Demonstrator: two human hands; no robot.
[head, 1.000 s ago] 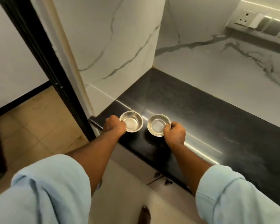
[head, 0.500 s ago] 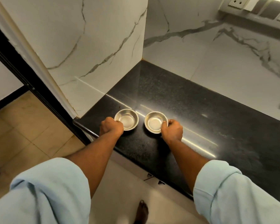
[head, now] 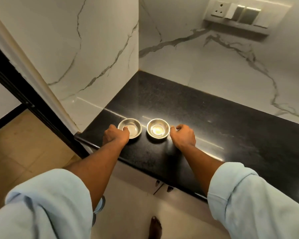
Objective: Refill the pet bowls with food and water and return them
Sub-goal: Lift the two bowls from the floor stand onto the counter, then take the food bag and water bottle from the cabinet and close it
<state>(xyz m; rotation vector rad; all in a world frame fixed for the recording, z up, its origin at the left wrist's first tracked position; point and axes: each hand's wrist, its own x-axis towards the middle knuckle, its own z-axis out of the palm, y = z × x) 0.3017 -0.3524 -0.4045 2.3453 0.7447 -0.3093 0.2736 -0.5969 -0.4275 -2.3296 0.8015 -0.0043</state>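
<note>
Two small steel bowls stand side by side near the front edge of the black countertop [head: 205, 118]. Both look empty. My left hand [head: 115, 136] holds the left bowl [head: 133, 129] at its near rim, with the thumb hooked inside. The right bowl [head: 158, 130] shows a bright light reflection in its bottom. My right hand [head: 183, 135] rests on the counter just right of that bowl, loosely curled, with thumb and fingers off the rim.
White marble walls close the counter on the left and at the back. A socket and switch panel [head: 238, 12] sits high on the back wall. A dark door frame [head: 24, 97] and tiled floor lie to the left. Cabinet doors [head: 162, 188] are below the counter.
The view has come closer to the counter. The bowls now rest on it a little farther apart, and my right hand has let go of the right bowl's rim.
</note>
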